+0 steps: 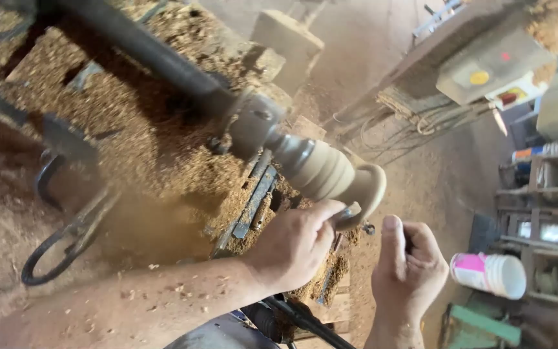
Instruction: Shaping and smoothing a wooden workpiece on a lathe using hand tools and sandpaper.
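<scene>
This is a woodturning workshop. A dark metal lathe (163, 71) holds a pale, ribbed wooden workpiece (330, 174), heaps of tan wood shavings (143, 136) cover the machine bed and floor, and at the far right a grey switch box (492, 64) hangs above rough wooden shelves (550, 220).

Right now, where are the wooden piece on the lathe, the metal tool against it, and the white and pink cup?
wooden piece (330, 171), head view, on its ribbed middle.
metal tool (349, 212), head view, on its tip.
white and pink cup (489, 274), head view, on its side.
</scene>
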